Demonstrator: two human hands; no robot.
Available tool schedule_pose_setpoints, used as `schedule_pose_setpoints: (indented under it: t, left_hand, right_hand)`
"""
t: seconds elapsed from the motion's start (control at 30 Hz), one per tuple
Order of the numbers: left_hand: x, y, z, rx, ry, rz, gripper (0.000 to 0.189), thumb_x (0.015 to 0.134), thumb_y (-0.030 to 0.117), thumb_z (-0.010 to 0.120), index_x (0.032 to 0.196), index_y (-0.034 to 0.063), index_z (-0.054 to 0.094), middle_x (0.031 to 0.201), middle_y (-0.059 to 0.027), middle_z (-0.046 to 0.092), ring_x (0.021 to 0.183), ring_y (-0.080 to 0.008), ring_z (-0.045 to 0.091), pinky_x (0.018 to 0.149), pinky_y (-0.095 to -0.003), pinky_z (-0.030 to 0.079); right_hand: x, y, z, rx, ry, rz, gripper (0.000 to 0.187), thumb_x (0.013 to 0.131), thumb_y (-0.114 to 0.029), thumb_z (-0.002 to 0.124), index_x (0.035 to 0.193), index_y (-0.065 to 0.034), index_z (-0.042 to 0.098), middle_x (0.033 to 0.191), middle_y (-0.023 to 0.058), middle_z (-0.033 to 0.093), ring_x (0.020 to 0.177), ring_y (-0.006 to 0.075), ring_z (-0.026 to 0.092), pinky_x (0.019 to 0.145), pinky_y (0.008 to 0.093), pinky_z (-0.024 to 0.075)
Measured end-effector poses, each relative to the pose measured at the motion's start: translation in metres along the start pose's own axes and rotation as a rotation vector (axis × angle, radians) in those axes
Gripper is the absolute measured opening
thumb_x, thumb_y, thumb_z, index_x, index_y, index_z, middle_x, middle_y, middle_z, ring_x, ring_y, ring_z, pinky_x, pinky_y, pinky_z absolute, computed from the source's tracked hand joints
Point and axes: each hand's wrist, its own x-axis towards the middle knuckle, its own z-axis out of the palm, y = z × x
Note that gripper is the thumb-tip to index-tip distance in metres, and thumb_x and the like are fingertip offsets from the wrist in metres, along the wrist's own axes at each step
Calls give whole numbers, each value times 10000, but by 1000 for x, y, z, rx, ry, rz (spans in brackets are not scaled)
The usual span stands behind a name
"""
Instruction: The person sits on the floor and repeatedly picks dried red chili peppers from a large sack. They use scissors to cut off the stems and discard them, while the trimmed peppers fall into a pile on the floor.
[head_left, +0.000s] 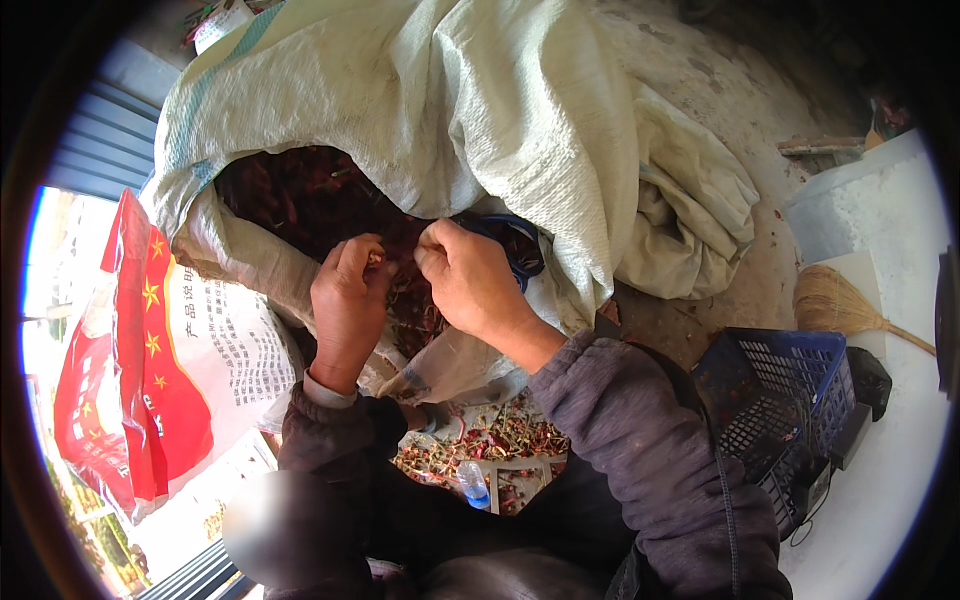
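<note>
A large white woven-plastic sack (517, 97) lies open before me, with a dark mass of dried red chillies (300, 199) inside. Over its mouth, my left hand (346, 307) is curled with small tan bits (374, 259) between thumb and fingers; they look like stems, though they are too small to be sure. My right hand (469, 281) faces it, thumb and forefinger pinched together. Whether anything sits in that pinch is hidden. Just behind the right hand, a dark blue curved rim or handle (534, 259) shows in the sack, partly covered by cloth.
A red-and-white printed bag (225, 360) bearing writing stands at left. On the right are a blue plastic crate (825, 360), a straw broom (836, 300) and a black plastic bag (870, 382). Chilli scraps (495, 442) and a plastic bottle (473, 484) lie below my arms.
</note>
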Motion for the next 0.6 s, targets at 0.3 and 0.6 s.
schedule_pose_setpoints:
  t: [0.3,0.6]
  left_hand:
    - [-5,1,-11,-225,-341,-196,335,788,56,805,1102,10,698,924,-154,702,785,-265,696,711,-343,554]
    - [-4,8,-6,17,-66,130,200,764,33,782,933,25,676,787,-110,632,732,-302,608,642,-403,491]
  right_hand:
    - [1,-12,-9,41,-41,-132,183,950,-141,649,953,17,557,795,198,672,750,411,667,690,450,524]
    - [-3,-20,-11,25,-40,26,275,953,-223,711,896,33,627,780,165,675,681,237,656,642,341,505]
